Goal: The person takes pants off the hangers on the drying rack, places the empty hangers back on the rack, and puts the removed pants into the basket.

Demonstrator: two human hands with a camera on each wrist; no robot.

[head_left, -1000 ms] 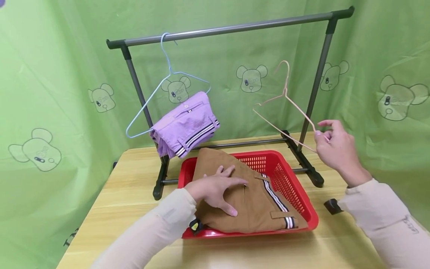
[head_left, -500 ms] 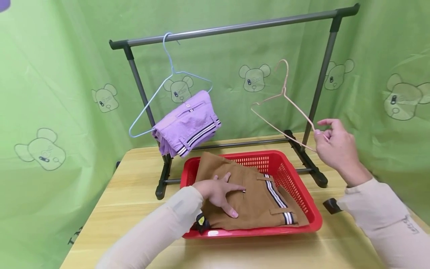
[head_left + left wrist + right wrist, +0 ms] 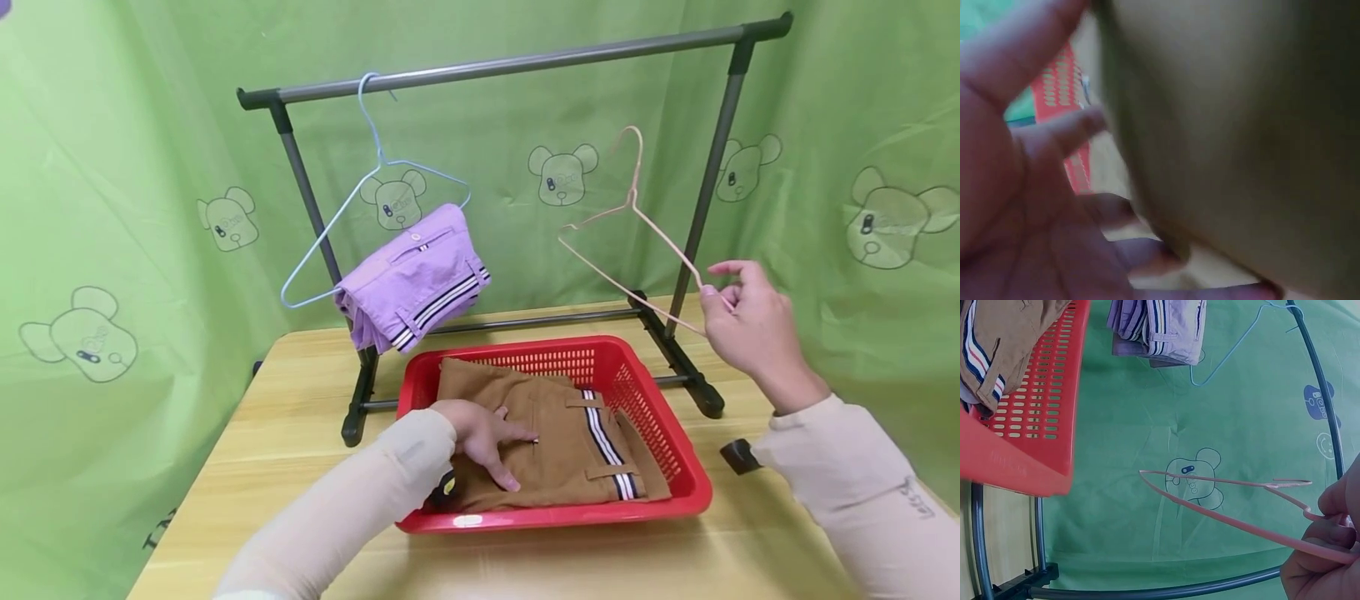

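Note:
My left hand (image 3: 483, 437) rests on folded brown trousers (image 3: 570, 446), fingers spread across the cloth. The trousers lie in a red plastic basket (image 3: 543, 517), their striped waistband facing right. In the left wrist view, brown cloth (image 3: 1222, 125) fills most of the picture, close to the fingertips of the palm-side-up-seen hand (image 3: 1029, 212). Off to the basket's right, my right hand (image 3: 753, 325) pinches a thin pink hanger (image 3: 633, 197) by one lower corner. That hanger is held in the air, hook up, and carries nothing. The right wrist view shows its bar (image 3: 1235, 527) running leftward from the fingers.
Behind the basket stands a dark metal rack (image 3: 525, 64). From its left part hangs a blue hanger (image 3: 330, 223) with folded purple trousers (image 3: 420, 279) over it. Everything stands on a wooden table (image 3: 300, 417), with green curtain (image 3: 487, 250) around.
The brown trousers' far left corner has sunk lower into the basket, and the cloth has shifted slightly left. My left hand has moved with it; the right hand holds the hanger nearly still.

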